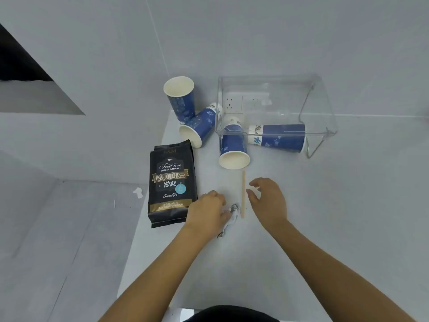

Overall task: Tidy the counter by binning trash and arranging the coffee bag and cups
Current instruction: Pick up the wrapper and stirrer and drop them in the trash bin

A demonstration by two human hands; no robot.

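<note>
Head view: both forearms are cut off at the bottom edge. Left hand (205, 211) covers part of a crumpled tissue (232, 216); fingers curl onto it, though whether they pinch it cannot be told. Right hand (267, 201) hovers spread wide, holding nothing, just beside a wooden stir stick (243, 194) lying on the counter (301, 228). Coffee bag (170, 183) lies flat at the left. Four blue cups (233, 145) sit behind it, three tipped over, two partly behind a clear plastic box (276, 105).

- Right of the stick (243, 194), the desk (325, 205) lies bare.
- Beyond the stick, fallen cups (234, 148) block passage.
- Left of it, the coffee bag (170, 182) crowds the desk.
</note>
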